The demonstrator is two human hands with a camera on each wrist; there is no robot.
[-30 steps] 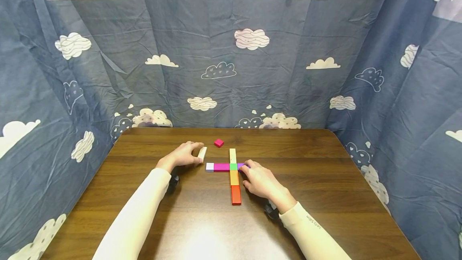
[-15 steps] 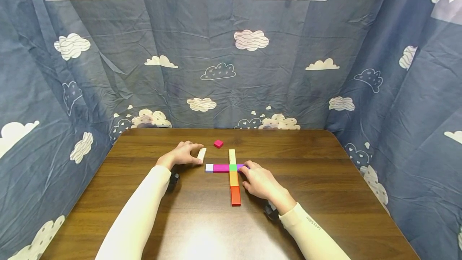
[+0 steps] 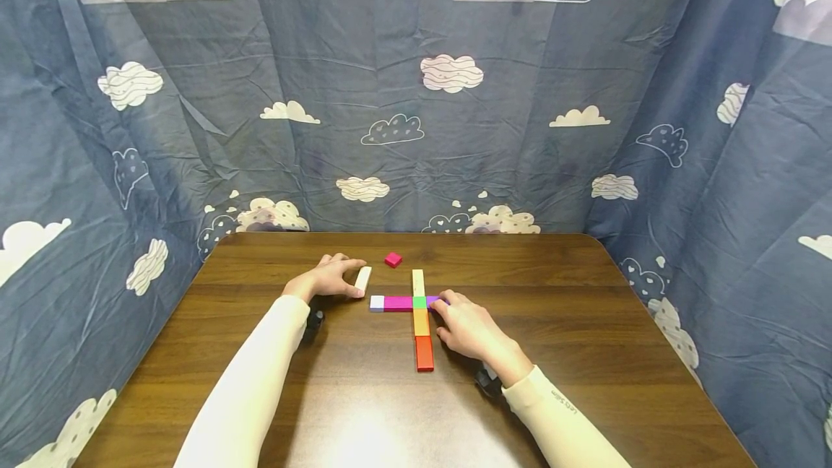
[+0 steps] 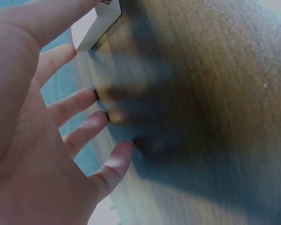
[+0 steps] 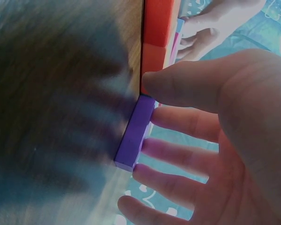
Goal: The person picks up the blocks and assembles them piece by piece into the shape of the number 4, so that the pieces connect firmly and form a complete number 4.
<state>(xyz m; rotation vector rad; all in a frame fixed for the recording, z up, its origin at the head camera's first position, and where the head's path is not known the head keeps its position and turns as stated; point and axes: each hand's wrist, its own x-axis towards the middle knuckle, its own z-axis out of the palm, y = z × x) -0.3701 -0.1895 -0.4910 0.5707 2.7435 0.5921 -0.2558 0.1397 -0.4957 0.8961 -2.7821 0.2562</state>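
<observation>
My left hand [image 3: 328, 278] holds a small white block [image 3: 363, 279] by its ends, thumb at the near end and index finger at the far one. In the left wrist view a dark numeral shows on this white block [image 4: 91, 28]; the other fingers are spread. Fairly straight fingers of my right hand [image 3: 469, 325] touch the purple block [image 5: 135, 133] along its far side. The thumb lies by the orange block [image 3: 422, 322]. A cross of blocks includes a green one [image 3: 419, 302] in the middle, magenta [image 3: 399, 303], pale lilac [image 3: 377, 303], cream [image 3: 418, 282] and red [image 3: 425, 354].
A crimson block [image 3: 393, 260] lies apart behind the cross, near the table's back. The brown wooden table [image 3: 552, 295] has a bright glare at its front. A blue cloud-patterned curtain [image 3: 351, 165] hangs behind and at the sides.
</observation>
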